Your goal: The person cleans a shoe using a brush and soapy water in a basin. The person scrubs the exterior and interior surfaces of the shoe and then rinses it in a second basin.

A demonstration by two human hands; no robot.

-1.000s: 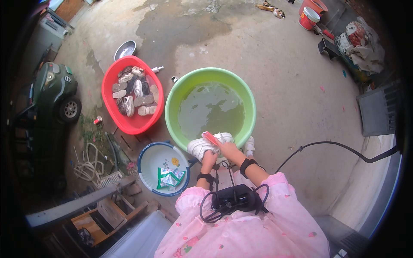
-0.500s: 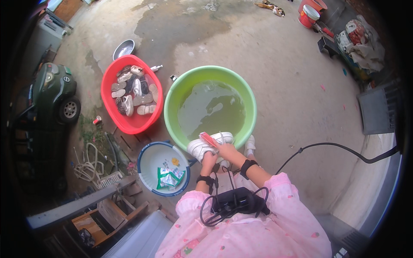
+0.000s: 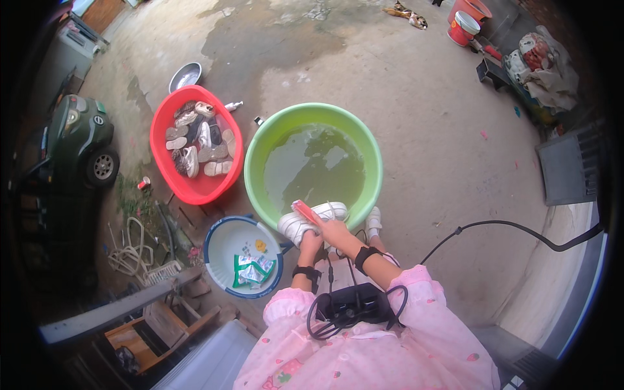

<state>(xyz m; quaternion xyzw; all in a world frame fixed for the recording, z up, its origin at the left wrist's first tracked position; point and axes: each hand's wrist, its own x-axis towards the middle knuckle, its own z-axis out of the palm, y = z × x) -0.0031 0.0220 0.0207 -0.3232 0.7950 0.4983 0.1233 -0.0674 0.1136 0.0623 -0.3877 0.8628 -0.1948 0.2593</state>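
Note:
At the near rim of a green basin [image 3: 376,156] of murky water, my left hand [image 3: 311,244] is closed on a white shoe [image 3: 294,227]. White shoe upper [image 3: 333,210] shows on the other side of the brush too; whether this is one shoe or two I cannot tell. My right hand [image 3: 334,233] grips a red-handled brush [image 3: 305,211], which lies across the white shoe. The brush's bristles are mostly hidden.
Left of the green basin stands a red tub [image 3: 158,166] holding several shoes. A blue-rimmed basin [image 3: 221,257] nearer me contains green-and-white packets [image 3: 253,270]. Beyond are a metal bowl [image 3: 186,76] and a white tube [image 3: 234,105]. A black cable [image 3: 500,223] runs in from the right.
The brush has slid slightly left across the white shoe, along with my right hand. My left hand keeps its hold on the shoe, and the whole view has shifted a little.

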